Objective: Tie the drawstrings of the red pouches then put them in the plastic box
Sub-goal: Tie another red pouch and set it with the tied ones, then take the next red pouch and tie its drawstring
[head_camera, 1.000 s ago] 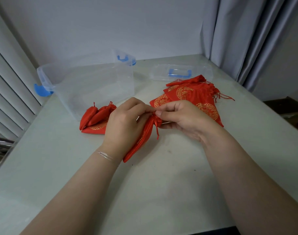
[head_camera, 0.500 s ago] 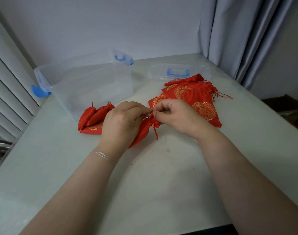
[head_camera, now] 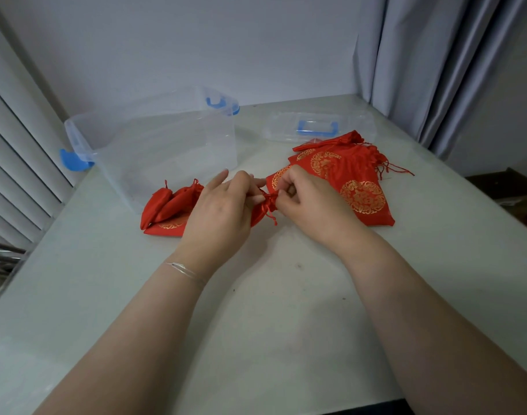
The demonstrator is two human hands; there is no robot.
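I see my left hand and right hand meeting at table centre, fingers curled and pinching the gathered neck and drawstring of one red pouch, whose body is mostly hidden under the left hand. At 10 o'clock of the hands stands the clear plastic box, open, with tied pouches lying just in front of it. At 2 o'clock a flat untied pile lies touching the box lid, on the pale table.
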